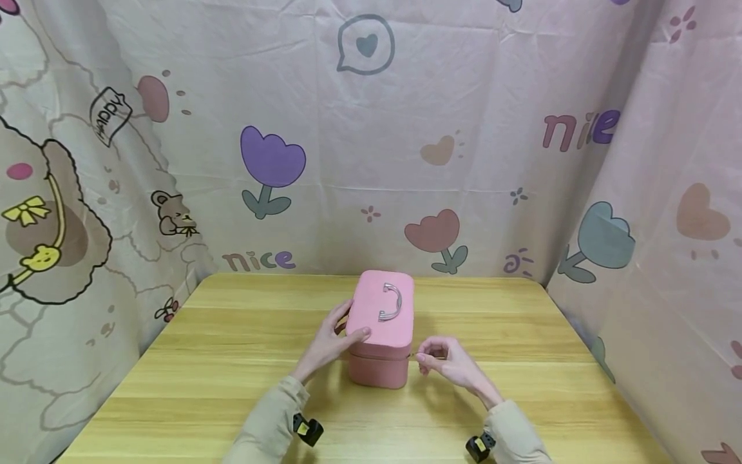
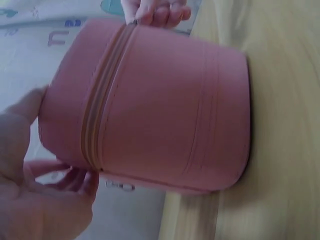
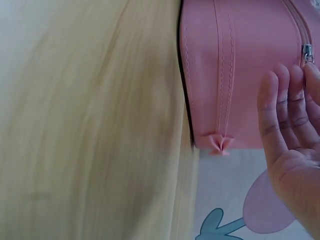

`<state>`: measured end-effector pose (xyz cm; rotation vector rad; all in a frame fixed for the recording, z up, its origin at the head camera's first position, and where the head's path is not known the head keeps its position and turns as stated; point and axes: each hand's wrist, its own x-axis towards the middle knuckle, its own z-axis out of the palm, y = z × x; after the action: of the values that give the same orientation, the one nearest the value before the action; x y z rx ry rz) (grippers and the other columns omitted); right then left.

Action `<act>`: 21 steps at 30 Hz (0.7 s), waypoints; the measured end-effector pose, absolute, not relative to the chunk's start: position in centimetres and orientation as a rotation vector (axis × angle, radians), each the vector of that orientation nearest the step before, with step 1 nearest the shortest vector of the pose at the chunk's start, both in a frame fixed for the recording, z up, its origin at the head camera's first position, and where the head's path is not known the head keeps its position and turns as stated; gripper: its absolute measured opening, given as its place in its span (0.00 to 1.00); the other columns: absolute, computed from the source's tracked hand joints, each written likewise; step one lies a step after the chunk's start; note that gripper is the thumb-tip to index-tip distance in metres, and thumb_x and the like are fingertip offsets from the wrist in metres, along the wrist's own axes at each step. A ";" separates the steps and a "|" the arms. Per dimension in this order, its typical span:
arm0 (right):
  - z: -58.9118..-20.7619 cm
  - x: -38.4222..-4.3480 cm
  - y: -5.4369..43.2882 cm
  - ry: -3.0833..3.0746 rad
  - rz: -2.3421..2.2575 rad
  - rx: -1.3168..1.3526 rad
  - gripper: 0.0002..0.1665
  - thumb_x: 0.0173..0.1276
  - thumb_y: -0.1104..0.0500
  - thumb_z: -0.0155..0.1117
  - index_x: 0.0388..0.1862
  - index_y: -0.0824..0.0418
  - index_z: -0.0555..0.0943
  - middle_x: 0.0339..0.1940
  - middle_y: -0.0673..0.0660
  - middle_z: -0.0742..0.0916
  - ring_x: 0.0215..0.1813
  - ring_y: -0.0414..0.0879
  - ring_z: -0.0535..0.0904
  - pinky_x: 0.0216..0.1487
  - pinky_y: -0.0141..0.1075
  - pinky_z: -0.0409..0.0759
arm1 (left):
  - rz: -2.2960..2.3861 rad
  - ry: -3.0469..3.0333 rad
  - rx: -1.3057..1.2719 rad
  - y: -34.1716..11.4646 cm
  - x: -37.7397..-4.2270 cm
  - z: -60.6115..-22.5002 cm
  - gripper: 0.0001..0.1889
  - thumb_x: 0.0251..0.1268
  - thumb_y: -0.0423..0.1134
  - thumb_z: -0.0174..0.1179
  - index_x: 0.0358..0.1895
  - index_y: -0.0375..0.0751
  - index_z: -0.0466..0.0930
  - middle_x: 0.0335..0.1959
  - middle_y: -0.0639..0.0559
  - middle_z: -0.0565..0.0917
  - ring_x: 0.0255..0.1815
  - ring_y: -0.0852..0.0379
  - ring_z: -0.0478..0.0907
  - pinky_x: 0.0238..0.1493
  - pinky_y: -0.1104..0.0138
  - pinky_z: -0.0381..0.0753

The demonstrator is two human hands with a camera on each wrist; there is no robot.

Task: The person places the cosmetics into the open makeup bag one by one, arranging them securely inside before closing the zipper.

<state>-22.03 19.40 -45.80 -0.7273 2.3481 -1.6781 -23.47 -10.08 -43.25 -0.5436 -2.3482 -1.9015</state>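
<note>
A pink zippered case [image 1: 371, 308] stands upright on the wooden table, its lid down and a silver handle [image 1: 399, 303] on top. My left hand [image 1: 324, 345] holds the case at its left side, thumb on the lid and fingers along the side below. At the right front corner, my right hand [image 1: 455, 364] pinches the small zipper pull between thumb and index finger. The metal zipper slider [image 3: 307, 50] shows in the right wrist view, while the fingertips partly cover its pull. In the left wrist view the zipper [image 2: 102, 95] runs closed across the front face.
The wooden table [image 1: 232, 361] extends around the case. A printed curtain [image 1: 348, 129] hangs behind the table and along both sides. A small pink bow [image 3: 220, 143] sits low on the case's side.
</note>
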 end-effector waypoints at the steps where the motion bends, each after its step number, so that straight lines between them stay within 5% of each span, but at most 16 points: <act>1: -45.8 -22.0 19.3 2.350 -1.675 -0.739 0.13 0.75 0.66 0.64 0.45 0.80 0.79 0.33 0.66 0.88 0.34 0.42 0.85 0.44 0.40 0.89 | -1.937 -2.343 -0.559 -10.3 -23.7 -43.3 0.46 0.66 0.41 0.73 0.79 0.23 0.58 0.79 0.25 0.62 0.76 0.26 0.66 0.77 0.43 0.70; 10: -46.0 -21.9 17.9 2.301 -1.765 -0.779 0.11 0.75 0.67 0.64 0.46 0.78 0.82 0.45 0.75 0.89 0.46 0.43 0.90 0.54 0.29 0.86 | -2.041 -2.374 -0.605 -11.6 -24.9 -43.4 0.41 0.70 0.32 0.68 0.81 0.26 0.57 0.79 0.28 0.59 0.83 0.30 0.57 0.84 0.48 0.56; 15: -46.2 -21.6 16.8 2.333 -1.802 -0.799 0.09 0.74 0.68 0.66 0.43 0.77 0.84 0.43 0.75 0.90 0.43 0.38 0.89 0.50 0.28 0.86 | -2.046 -2.310 -0.510 -11.8 -24.8 -43.3 0.37 0.71 0.29 0.65 0.79 0.24 0.58 0.79 0.25 0.63 0.82 0.29 0.59 0.82 0.48 0.59; 21: -46.4 -21.2 15.4 2.376 -1.821 -0.786 0.09 0.73 0.66 0.68 0.41 0.75 0.86 0.41 0.72 0.91 0.41 0.40 0.90 0.46 0.29 0.87 | -1.812 -2.271 -0.310 -11.4 -24.2 -43.2 0.25 0.71 0.33 0.68 0.67 0.25 0.76 0.64 0.31 0.81 0.65 0.36 0.79 0.74 0.48 0.76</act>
<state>-21.15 15.35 -46.42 -0.7863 2.3762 -1.8212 -24.22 -11.39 -43.20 -0.3098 -2.2707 -1.8123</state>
